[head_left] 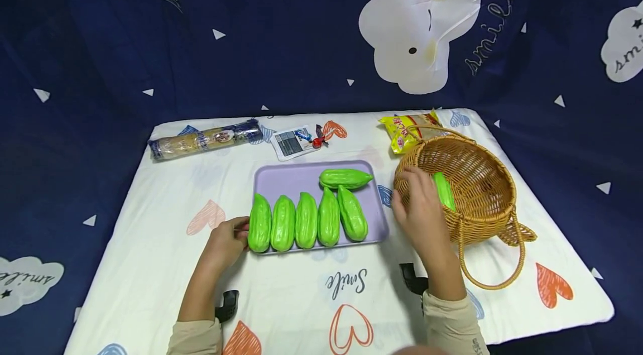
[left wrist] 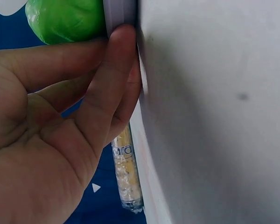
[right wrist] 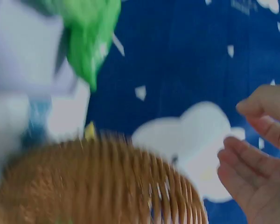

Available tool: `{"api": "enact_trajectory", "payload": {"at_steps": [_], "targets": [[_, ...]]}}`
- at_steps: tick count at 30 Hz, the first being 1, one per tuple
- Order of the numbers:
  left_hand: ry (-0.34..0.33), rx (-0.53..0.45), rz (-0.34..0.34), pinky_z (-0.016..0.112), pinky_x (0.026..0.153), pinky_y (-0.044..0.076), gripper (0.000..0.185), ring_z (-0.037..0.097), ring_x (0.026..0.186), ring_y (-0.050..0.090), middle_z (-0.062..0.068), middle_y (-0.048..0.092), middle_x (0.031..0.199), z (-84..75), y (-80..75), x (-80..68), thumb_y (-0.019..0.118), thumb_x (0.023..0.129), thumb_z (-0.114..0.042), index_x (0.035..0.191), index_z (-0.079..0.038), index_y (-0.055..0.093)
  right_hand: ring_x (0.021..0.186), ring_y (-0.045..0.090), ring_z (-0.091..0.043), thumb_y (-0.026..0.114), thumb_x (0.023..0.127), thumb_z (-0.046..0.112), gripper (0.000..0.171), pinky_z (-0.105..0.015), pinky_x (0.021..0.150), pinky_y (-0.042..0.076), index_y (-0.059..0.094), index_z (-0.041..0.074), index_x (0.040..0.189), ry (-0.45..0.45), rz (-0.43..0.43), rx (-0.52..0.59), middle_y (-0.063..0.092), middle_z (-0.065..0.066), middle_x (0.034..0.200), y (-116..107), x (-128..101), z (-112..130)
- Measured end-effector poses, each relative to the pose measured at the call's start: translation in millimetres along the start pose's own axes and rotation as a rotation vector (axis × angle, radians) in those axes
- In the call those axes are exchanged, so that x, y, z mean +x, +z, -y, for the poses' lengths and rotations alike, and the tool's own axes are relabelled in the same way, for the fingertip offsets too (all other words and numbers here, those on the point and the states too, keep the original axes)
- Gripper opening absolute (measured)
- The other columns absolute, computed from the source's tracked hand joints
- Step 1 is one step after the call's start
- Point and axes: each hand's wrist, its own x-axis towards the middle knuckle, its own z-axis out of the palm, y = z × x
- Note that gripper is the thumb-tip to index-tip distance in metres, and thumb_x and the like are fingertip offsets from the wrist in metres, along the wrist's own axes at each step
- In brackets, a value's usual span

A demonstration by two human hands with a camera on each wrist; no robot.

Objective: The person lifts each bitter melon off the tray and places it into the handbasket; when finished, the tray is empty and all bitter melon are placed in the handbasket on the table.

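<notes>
The left hand (head_left: 225,243), fingers bent, pinches the edge of a rectangular lavender tray (head_left: 286,179); the right hand (head_left: 424,207), fingers loosely spread and holding nothing, is at the near side of a round tan wicker basket (head_left: 484,228). Six glossy green elongated gourds (head_left: 306,221) lie between the hands in the tray; another green gourd (head_left: 444,192) rests in the basket, just right of the right hand.
</notes>
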Motion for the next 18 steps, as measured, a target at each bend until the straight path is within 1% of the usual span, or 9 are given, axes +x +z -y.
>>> {"api": "enact_trajectory", "payload": {"at_steps": [2,3,6,7,9,12,18], "targets": [[0.000,-0.004,0.001,0.045,0.089,0.046,0.039,0.029,0.100,0.061,0.018,0.067,0.109,-0.5,0.4,-0.3,0.052,0.092,0.002,0.130,0.006,0.056,0.117,0.053,-0.036,0.066,0.084,0.005,0.030,-0.050,0.099,0.043,0.058,0.001,0.114,-0.037,0.095,0.005,0.057,-0.018,0.124,12,-5,7],[0.001,-0.004,0.000,0.045,0.089,0.045,0.039,0.030,0.101,0.061,0.018,0.067,0.109,-0.5,0.8,-0.2,0.053,0.092,0.002,0.130,0.006,0.056,0.115,0.055,-0.034,0.065,0.085,0.007,0.031,-0.049,0.097,0.045,0.058,0.003,0.115,-0.040,0.151,-0.001,0.058,-0.017,0.122,18,-8,9],[-0.005,-0.012,0.003,0.044,0.088,0.046,0.038,0.029,0.100,0.061,0.018,0.067,0.109,-0.4,2.4,-0.3,0.053,0.093,0.001,0.130,0.005,0.056,0.114,0.057,-0.032,0.065,0.086,0.011,0.035,-0.049,0.092,0.049,0.058,0.007,0.120,-0.006,0.305,-0.034,0.059,-0.014,0.122,35,-18,12],[-0.005,-0.014,0.004,0.043,0.087,0.046,0.038,0.029,0.099,0.061,0.018,0.067,0.109,-0.2,2.9,-0.2,0.053,0.093,0.001,0.130,0.005,0.057,0.114,0.057,-0.033,0.064,0.086,0.012,0.036,-0.049,0.092,0.049,0.058,0.008,0.122,0.006,0.343,-0.049,0.059,-0.014,0.123,39,-21,12],[-0.008,-0.011,0.004,0.041,0.085,0.047,0.038,0.027,0.097,0.062,0.017,0.067,0.108,0.3,3.6,-0.2,0.054,0.093,0.000,0.130,0.004,0.057,0.114,0.057,-0.034,0.064,0.087,0.013,0.038,-0.049,0.092,0.048,0.058,0.007,0.124,0.028,0.396,-0.062,0.058,-0.015,0.123,46,-27,11],[-0.011,-0.007,0.006,0.041,0.083,0.048,0.037,0.026,0.095,0.062,0.018,0.067,0.109,0.3,3.3,-0.5,0.054,0.094,0.000,0.131,0.004,0.057,0.115,0.057,-0.035,0.063,0.088,0.014,0.039,-0.049,0.094,0.048,0.057,0.005,0.125,0.062,0.445,-0.049,0.058,-0.016,0.124,53,-31,10],[-0.010,0.003,-0.002,0.046,0.089,0.046,0.038,0.030,0.102,0.061,0.020,0.067,0.111,-0.5,1.6,-0.2,0.054,0.093,0.001,0.131,0.005,0.056,0.114,0.058,-0.035,0.061,0.093,0.021,0.040,-0.050,0.092,0.049,0.054,0.006,0.129,0.150,0.528,0.001,0.058,-0.017,0.126,58,-33,10]]}}
